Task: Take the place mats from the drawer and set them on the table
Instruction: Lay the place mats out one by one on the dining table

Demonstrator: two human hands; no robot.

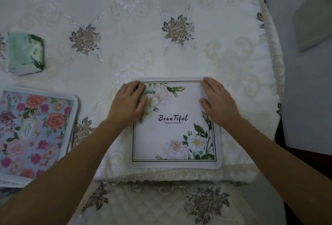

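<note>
Pressing flat with fingers straight and holding nothing, left grip and right grip rest on the white mat's far corners, likely squaring it at the tabletop's near edge, apart from the floral mat lying to its left.

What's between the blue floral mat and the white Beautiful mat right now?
Head view: only embroidered tablecloth, with the left forearm crossing over it.
</note>
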